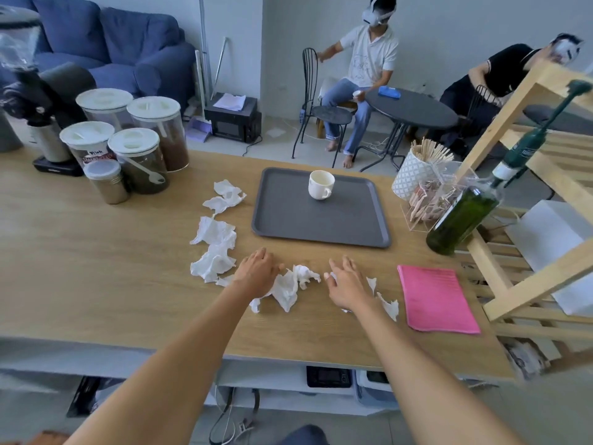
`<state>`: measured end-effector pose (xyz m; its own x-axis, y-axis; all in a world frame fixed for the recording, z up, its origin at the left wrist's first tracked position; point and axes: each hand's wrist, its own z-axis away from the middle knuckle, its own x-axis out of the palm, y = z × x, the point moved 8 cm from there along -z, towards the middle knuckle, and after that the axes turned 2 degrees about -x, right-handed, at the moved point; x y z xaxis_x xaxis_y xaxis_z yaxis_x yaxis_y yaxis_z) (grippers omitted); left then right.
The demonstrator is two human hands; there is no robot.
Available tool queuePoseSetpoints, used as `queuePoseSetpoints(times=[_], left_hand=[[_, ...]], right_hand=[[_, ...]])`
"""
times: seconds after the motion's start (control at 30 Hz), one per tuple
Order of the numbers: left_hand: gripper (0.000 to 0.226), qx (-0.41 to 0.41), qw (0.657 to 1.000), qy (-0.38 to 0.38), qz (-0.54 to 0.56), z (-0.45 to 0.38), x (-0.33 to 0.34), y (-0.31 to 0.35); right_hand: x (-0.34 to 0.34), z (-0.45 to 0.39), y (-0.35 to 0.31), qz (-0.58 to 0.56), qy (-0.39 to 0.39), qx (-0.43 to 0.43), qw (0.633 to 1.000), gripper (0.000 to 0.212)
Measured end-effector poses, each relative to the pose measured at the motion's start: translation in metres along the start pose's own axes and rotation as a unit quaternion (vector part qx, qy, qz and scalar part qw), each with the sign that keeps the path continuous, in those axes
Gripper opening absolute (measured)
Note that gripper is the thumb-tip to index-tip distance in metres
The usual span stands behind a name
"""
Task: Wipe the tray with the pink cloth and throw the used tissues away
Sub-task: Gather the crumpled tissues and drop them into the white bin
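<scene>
A dark grey tray (pixel 321 226) lies on the wooden table with a white cup (pixel 321 184) standing on its far part. Several crumpled white tissues (pixel 213 234) trail from the tray's left side down to the table's front. My left hand (pixel 256 271) rests flat, fingers apart, on one crumpled tissue (pixel 290 284). My right hand (pixel 345 281) lies flat with spread fingers over another tissue (pixel 386 303). Neither hand grips anything. A folded pink cloth (pixel 436 298) lies to the right of my right hand.
Clear lidded jars (pixel 141 146) and a coffee grinder (pixel 48 136) stand at the table's back left. A green bottle (pixel 465 213), a cup of wooden sticks (pixel 417 168) and a wooden rack (pixel 529 220) crowd the right. Two people sit behind at a round table (pixel 414 107).
</scene>
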<state>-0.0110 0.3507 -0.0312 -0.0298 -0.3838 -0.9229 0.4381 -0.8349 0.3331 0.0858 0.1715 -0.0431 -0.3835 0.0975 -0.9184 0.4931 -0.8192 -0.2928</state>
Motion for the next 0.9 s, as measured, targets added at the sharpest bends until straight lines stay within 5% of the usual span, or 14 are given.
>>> queuePoseSetpoints(times=[0.5, 0.77, 0.9], left_hand=[[0.063, -0.044, 0.997, 0.054, -0.024, 0.052, 0.014, 0.004], [0.042, -0.089, 0.989, 0.118, 0.003, 0.081, 0.037, 0.004], [0.04, -0.077, 0.986, 0.145, 0.034, 0.083, 0.036, 0.006]], right_hand=[[0.009, 0.036, 0.05, 0.039, 0.016, 0.039, 0.998, 0.052], [0.004, 0.064, 0.048, 0.027, 0.203, 0.018, 0.979, 0.033], [0.003, 0.071, 0.038, -0.061, 0.216, 0.014, 0.974, 0.019]])
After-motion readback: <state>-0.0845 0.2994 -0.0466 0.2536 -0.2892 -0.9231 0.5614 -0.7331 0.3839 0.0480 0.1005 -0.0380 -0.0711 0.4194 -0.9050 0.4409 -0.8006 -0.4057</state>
